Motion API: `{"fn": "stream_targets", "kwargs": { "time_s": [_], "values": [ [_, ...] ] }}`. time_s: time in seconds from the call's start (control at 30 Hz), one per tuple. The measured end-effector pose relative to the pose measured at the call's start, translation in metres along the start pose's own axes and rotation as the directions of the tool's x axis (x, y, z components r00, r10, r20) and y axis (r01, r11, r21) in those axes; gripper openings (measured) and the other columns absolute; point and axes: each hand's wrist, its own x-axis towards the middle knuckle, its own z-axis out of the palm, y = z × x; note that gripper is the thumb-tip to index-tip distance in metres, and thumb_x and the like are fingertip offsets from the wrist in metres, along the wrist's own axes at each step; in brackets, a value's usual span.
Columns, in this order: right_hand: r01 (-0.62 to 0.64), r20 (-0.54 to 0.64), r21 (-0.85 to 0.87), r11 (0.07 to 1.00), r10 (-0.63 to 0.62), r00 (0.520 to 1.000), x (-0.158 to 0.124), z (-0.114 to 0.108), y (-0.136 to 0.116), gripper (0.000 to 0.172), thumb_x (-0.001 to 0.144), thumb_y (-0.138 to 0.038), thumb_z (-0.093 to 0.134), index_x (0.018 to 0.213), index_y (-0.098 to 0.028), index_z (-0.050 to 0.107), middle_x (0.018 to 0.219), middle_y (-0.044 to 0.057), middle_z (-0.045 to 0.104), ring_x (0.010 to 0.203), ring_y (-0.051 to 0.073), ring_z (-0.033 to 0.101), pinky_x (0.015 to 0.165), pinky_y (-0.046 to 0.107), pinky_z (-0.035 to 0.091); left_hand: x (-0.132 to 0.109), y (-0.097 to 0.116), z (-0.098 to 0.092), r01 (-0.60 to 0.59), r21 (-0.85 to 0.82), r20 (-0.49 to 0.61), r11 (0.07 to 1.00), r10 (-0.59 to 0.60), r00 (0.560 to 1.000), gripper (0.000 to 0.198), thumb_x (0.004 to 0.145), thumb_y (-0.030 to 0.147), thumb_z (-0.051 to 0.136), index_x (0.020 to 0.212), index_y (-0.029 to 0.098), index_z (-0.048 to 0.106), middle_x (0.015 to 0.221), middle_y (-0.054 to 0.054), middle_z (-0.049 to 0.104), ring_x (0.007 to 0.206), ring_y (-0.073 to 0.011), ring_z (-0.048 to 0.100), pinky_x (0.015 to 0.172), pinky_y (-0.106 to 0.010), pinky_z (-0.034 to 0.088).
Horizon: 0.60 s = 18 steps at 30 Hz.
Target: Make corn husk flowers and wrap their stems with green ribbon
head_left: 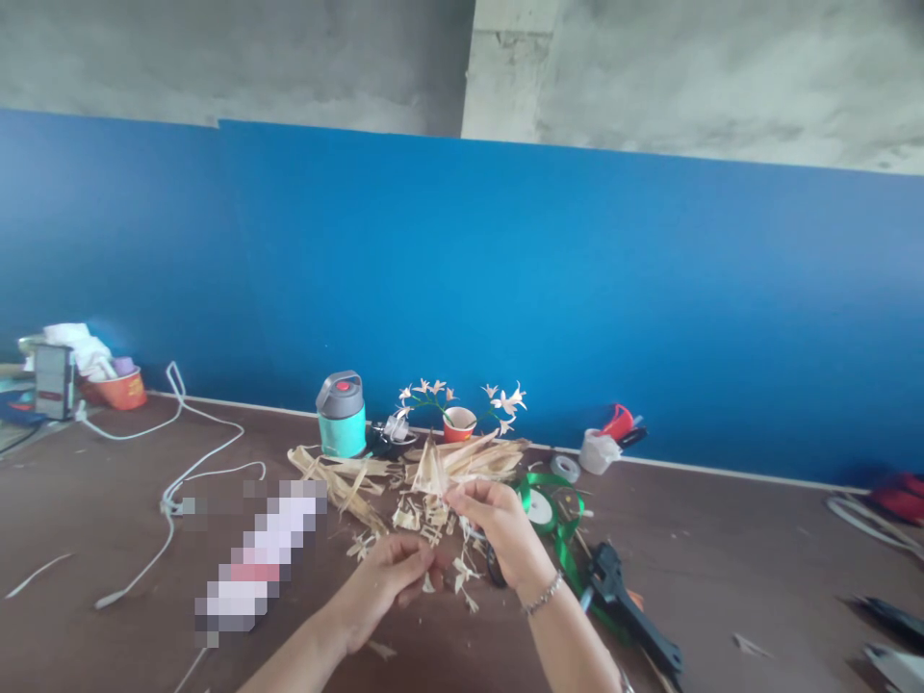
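Near the middle of the head view, over a brown surface, both hands are at work among dried husks and paler scraps. The right hand, with a bracelet at its wrist, pinches a thin, pale husk piece between thumb and fingers; the piece stands tilted upward in front of the husks. The left hand is lower and nearer the wearer, its thumb and fingertips brought together. A small pale sliver shows just under them, but I cannot tell whether it is gripped.

Behind the husks, a red and white cup holds green stems with pale flowers leaning out to both sides. A turquoise flask with a grey lid stands to its left. Right of the right hand lie a green ribbon with its spool, a tape roll and a black tool shaped like a glue gun. Left of the left hand are a pixelated object and a white cable.
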Motion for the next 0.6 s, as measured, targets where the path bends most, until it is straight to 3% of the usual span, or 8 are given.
{"fn": "stream_targets", "kwargs": {
  "time_s": [0.2, 0.33, 0.47, 0.6],
  "values": [
    [0.017, 0.004, -0.030, 0.999, -0.017, 1.000, 0.001, 0.002, 0.005, 0.029, 0.061, -0.040, 0.073, 0.058, -0.013, 0.062, 0.052, -0.004, 0.049, 0.051, 0.007, 0.034, 0.050, 0.021, 0.025, 0.006, -0.007, -0.003, 0.047, 0.072, -0.102, 0.996, -0.039, 0.994, 0.036, 0.058, 0.046, 0.075, 0.060, 0.011, 0.072, 0.053, -0.003, 0.063, 0.038, -0.0024, 0.022, 0.044, -0.024, 0.011],
    [0.021, 0.001, -0.036, 0.999, -0.021, 1.000, 0.002, 0.003, 0.006, 0.029, 0.061, -0.038, 0.073, 0.057, -0.013, 0.060, 0.052, -0.004, 0.049, 0.051, 0.007, 0.034, 0.051, 0.022, 0.026, 0.008, -0.010, -0.003, 0.081, 0.049, -0.172, 0.995, -0.071, 0.982, 0.029, 0.053, 0.039, 0.079, 0.057, 0.012, 0.069, 0.054, -0.003, 0.066, 0.036, -0.0025, 0.023, 0.042, -0.024, 0.011],
    [0.027, -0.002, -0.030, 0.999, -0.027, 1.000, 0.001, 0.004, 0.006, 0.029, 0.061, -0.038, 0.072, 0.057, -0.013, 0.058, 0.053, -0.003, 0.049, 0.052, 0.008, 0.035, 0.050, 0.022, 0.027, 0.008, -0.010, -0.002, 0.085, 0.050, -0.208, 0.995, -0.073, 0.975, 0.033, 0.047, 0.038, 0.082, 0.051, 0.013, 0.060, 0.048, 0.000, 0.060, 0.038, -0.0038, 0.028, 0.042, -0.022, 0.011],
    [0.021, -0.012, -0.035, 0.999, -0.022, 1.000, 0.000, 0.005, 0.006, 0.028, 0.060, -0.037, 0.071, 0.056, -0.014, 0.056, 0.053, -0.003, 0.048, 0.051, 0.008, 0.034, 0.049, 0.022, 0.026, 0.006, -0.005, 0.001, 0.094, 0.035, -0.172, 0.995, -0.087, 0.981, 0.037, 0.044, 0.037, 0.082, 0.050, 0.014, 0.053, 0.067, -0.003, 0.066, 0.047, -0.0062, 0.040, 0.043, -0.021, 0.015]
  ]
}}
